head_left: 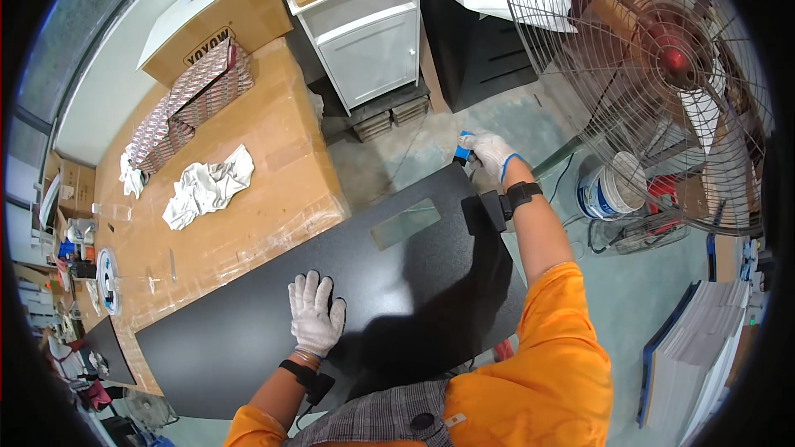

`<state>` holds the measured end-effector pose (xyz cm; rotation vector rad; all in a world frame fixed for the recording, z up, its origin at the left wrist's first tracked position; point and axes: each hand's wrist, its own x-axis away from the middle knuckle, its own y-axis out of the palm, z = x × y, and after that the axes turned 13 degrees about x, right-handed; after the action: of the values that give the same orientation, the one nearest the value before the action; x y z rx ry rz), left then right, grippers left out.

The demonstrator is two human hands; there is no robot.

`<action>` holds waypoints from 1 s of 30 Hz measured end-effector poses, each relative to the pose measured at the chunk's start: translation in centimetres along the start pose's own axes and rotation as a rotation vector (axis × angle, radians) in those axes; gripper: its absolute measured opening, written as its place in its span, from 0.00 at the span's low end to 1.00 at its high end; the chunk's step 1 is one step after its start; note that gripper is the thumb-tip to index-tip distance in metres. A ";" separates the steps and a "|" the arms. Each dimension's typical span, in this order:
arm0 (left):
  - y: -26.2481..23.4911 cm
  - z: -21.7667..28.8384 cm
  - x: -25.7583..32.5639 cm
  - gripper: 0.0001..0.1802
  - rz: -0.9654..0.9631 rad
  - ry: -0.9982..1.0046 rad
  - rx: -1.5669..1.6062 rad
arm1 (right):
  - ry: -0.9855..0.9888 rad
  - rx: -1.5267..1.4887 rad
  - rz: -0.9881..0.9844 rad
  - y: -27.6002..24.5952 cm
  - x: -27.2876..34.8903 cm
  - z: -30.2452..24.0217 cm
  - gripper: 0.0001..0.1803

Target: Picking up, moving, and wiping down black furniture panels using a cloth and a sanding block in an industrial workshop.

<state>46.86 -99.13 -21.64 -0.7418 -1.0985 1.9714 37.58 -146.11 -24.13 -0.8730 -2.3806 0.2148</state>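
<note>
A large black panel (232,339) lies in front of me, partly over the cardboard-covered table. My left hand (316,314), in a white knit glove, rests flat on the panel with its fingers spread. At the panel's far right corner, my right hand (490,154), also gloved, is closed round a small blue and black hand tool (463,149). The tool's lower part sits at the panel's edge, and its exact kind does not show. A pale rectangular reflection (406,224) and my shadow fall across the black surface.
A crumpled white cloth (209,186) and a patterned fabric bundle (178,116) lie on the table (281,157). A white cabinet (370,54) stands beyond. To the right are a large caged fan (672,60), a white bucket (611,186) and stacked boards (696,356).
</note>
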 end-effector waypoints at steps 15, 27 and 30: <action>0.2 0.1 0.1 0.28 0.000 0.024 -0.015 | -0.078 0.553 0.339 0.3 5.8 -0.1 0.29; 0.1 0.2 -0.1 0.28 -0.015 0.045 -0.031 | -0.075 0.615 0.434 0.9 9.7 0.5 0.28; 0.1 0.0 0.3 0.28 -0.015 0.036 -0.041 | -0.033 0.672 0.341 -0.1 13.7 0.9 0.28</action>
<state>46.63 -98.97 -21.78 -0.7853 -1.1227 1.9212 28.63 -137.47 -18.33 -0.9208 -1.9519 1.0934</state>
